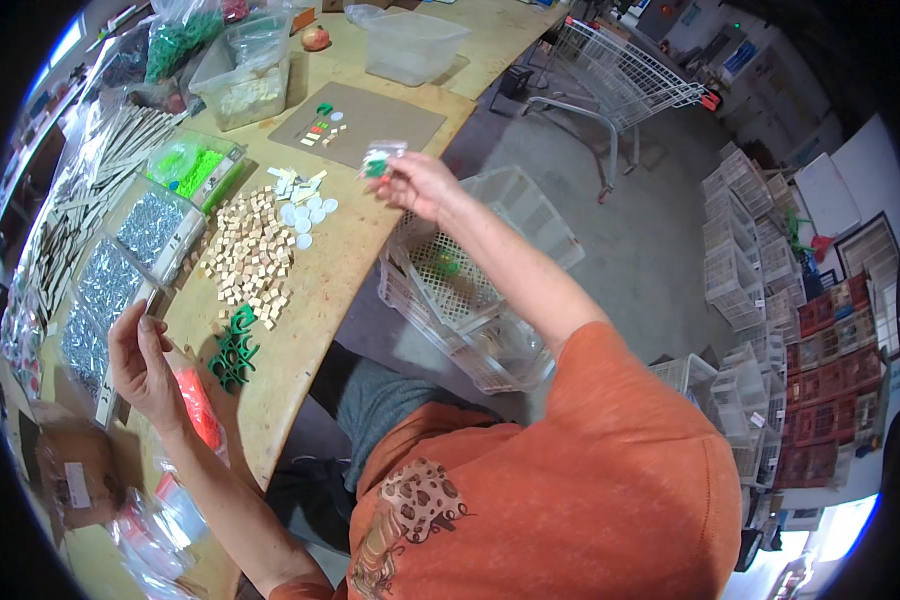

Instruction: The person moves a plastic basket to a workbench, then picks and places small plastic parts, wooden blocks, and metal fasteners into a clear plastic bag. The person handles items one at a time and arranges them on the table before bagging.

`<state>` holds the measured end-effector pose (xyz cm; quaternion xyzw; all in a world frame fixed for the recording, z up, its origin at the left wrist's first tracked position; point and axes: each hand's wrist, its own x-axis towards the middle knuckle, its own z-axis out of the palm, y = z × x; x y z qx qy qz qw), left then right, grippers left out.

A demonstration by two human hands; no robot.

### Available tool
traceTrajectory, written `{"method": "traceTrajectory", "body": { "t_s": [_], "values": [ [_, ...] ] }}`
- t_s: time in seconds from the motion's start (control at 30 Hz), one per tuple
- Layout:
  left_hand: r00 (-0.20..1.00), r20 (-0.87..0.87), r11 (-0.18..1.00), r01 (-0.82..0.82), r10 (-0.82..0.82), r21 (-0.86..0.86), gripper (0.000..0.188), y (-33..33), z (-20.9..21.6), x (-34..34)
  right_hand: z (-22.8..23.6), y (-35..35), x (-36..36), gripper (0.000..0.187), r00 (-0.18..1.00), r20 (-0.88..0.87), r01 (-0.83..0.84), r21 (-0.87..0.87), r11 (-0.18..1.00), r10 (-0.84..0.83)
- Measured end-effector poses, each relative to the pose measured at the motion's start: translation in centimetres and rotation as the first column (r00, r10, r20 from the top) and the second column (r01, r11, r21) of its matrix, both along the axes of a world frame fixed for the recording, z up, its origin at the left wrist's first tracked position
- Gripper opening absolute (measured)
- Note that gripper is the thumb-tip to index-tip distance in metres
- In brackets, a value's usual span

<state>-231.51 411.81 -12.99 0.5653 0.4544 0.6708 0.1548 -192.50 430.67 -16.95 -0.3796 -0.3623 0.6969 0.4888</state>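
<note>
My right hand [422, 187] pinches a small clear plastic bag [383, 158] with green and pale pieces in it, held above the table's right edge. Over the near end of a bin of silvery metal fasteners [105, 300] is my left hand [142, 365], fingers curled together; whatever they hold, if anything, cannot be made out. On the table between my hands lie a heap of small wooden cubes [250, 245], white discs [304, 240], pale flat pieces [298, 186] and green curved plastic pieces [233, 350]. A brown sheet [400, 125] bears a few sample pieces.
Bright green pieces fill another bin [202, 172]. Clear tubs [415, 48] stand at the far end. An orange-red bag [198, 408] lies beside my left forearm. Below the table's right edge stand plastic crates [480, 285]; a shopping cart [620, 75] is beyond.
</note>
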Motion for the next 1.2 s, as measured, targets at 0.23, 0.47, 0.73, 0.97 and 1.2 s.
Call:
{"method": "traceTrajectory", "body": {
  "t_s": [0.23, 0.47, 0.73, 0.97, 1.2],
  "values": [
    [0.990, -0.138, 0.997, -0.027, 0.037, 0.073, 0.022, -0.7, 1.4, 0.7, -0.6, 9.7, 4.7, 0.027, 0.976, -0.081, 0.207, 0.087, 0.974, -0.200],
    [0.842, -0.536, 0.992, 0.011, 0.061, 0.129, 0.027, -7.7, 5.9, 4.7, -3.9, 7.7, 1.2, 0.041, 0.816, 0.174, 0.464, 0.369, 0.805, -0.551],
    [0.782, -0.577, 0.971, -0.214, 0.236, 0.107, 0.020, -15.2, -0.1, 5.2, -6.4, 7.0, 3.9, 0.035, 0.748, 0.365, 0.230, 0.641, 0.733, -0.554],
    [0.590, -0.596, 0.744, -0.668, 0.545, 0.018, 0.023, -23.1, -3.6, 2.0, -8.1, 9.3, 2.7, 0.024, 0.688, 0.397, 0.138, 0.751, 0.646, -0.608],
    [0.371, -0.838, 0.567, -0.818, 0.400, -0.092, 0.041, -24.7, -1.5, -1.9, -8.3, 9.1, 2.1, 0.022, 0.696, 0.401, 0.100, 0.767, 0.634, -0.595]
  ]
}}
